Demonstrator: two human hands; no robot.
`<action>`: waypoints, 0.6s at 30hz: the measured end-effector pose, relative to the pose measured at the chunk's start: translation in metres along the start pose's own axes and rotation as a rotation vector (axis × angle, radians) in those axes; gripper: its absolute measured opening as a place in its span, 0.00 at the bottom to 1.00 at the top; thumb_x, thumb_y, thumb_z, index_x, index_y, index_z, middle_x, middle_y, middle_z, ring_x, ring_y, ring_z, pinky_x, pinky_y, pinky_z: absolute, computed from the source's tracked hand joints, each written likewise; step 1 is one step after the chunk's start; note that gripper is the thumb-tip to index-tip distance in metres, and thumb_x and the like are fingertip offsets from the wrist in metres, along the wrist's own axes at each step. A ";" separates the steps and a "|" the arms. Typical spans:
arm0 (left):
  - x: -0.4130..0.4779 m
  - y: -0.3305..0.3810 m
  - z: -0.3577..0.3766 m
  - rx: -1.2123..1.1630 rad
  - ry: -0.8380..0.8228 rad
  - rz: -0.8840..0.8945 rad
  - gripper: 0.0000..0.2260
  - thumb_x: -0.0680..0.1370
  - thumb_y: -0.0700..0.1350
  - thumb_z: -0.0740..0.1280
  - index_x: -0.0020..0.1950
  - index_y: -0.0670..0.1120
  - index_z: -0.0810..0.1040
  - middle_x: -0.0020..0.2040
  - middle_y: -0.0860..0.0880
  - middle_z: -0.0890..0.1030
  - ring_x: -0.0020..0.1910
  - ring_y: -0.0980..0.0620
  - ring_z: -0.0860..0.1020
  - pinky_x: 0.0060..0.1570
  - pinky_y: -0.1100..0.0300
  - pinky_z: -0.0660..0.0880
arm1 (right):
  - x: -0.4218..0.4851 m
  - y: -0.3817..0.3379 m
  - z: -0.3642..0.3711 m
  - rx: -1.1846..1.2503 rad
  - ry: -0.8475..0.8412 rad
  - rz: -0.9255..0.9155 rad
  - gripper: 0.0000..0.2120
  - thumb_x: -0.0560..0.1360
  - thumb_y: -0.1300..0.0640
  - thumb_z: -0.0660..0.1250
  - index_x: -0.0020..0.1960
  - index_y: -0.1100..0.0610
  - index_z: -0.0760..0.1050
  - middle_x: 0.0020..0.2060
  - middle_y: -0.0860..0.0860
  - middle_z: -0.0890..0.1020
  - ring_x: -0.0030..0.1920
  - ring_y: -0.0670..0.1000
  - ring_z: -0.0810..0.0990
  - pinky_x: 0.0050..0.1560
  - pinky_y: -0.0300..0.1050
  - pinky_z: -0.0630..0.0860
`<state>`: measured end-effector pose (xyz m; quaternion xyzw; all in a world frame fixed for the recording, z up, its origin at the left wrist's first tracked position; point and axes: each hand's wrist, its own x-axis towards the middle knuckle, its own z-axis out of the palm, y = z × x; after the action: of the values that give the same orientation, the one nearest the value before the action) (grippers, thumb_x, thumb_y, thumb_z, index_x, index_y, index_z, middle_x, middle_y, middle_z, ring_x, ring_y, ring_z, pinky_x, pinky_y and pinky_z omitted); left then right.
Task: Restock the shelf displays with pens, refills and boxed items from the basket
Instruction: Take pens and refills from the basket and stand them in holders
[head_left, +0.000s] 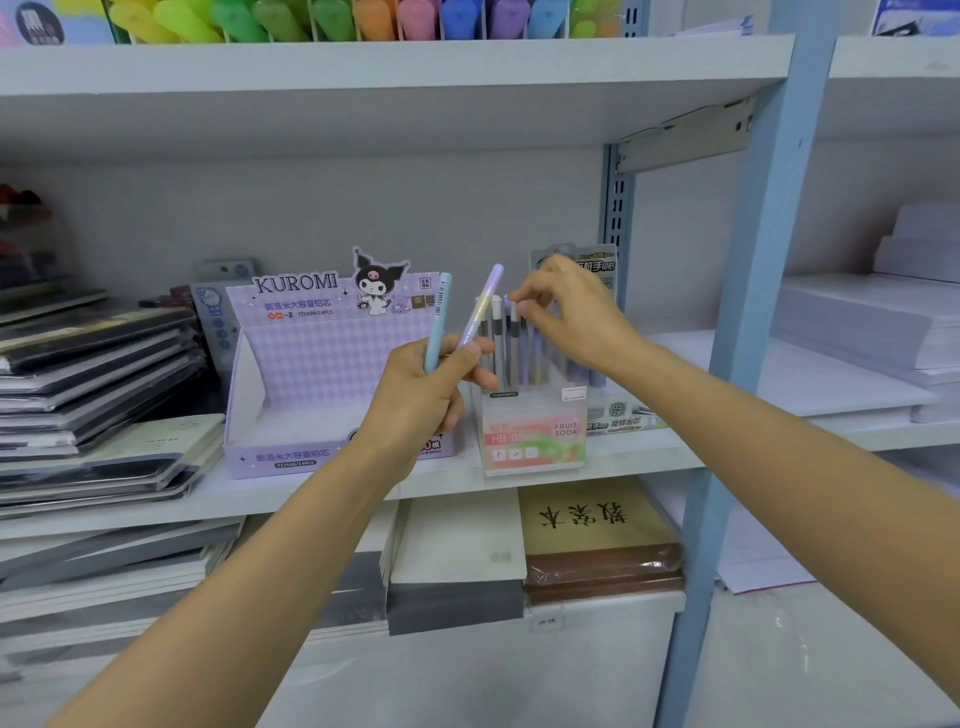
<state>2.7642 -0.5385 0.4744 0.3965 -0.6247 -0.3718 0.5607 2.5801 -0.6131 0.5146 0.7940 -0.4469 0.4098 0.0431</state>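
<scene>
Place: I read this as a stationery shop.
Shelving: white shelf boards (395, 67) on a blue slotted upright (616, 208), retail style.
Top shelf: bright marker pens (332, 21) ranked by colour in dividers along its front edge.
Middle shelf: a printed Kuromi display box (311, 364) and a Fruit Soda pen holder (535, 439) at the front edge; I see wrapped notebooks (93, 374) stacked at its left end.
Lower shelf: more exercise-book stacks (597, 514).
Right bay: white paper reams (852, 322).
</scene>
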 end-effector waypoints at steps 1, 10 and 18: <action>0.000 0.001 0.000 0.004 0.001 0.001 0.09 0.82 0.45 0.63 0.55 0.45 0.81 0.36 0.50 0.83 0.20 0.56 0.63 0.20 0.67 0.63 | 0.000 0.001 0.000 -0.033 -0.001 0.016 0.09 0.78 0.55 0.66 0.55 0.56 0.81 0.50 0.52 0.74 0.52 0.53 0.75 0.57 0.52 0.73; -0.007 0.008 0.005 0.039 -0.020 0.019 0.09 0.80 0.45 0.65 0.54 0.43 0.81 0.36 0.50 0.82 0.20 0.56 0.65 0.22 0.67 0.63 | -0.013 -0.018 -0.022 0.856 -0.002 0.039 0.11 0.80 0.58 0.63 0.62 0.58 0.76 0.46 0.49 0.82 0.38 0.47 0.81 0.41 0.39 0.78; -0.006 0.019 -0.009 -0.172 0.150 0.015 0.05 0.75 0.42 0.71 0.48 0.42 0.82 0.34 0.51 0.82 0.23 0.56 0.71 0.19 0.68 0.62 | -0.028 -0.006 -0.041 0.959 0.039 0.086 0.03 0.75 0.66 0.69 0.47 0.62 0.80 0.35 0.51 0.84 0.35 0.47 0.81 0.40 0.37 0.79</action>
<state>2.7720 -0.5255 0.4896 0.3689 -0.5496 -0.3890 0.6407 2.5521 -0.5723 0.5242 0.6975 -0.2389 0.5857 -0.3367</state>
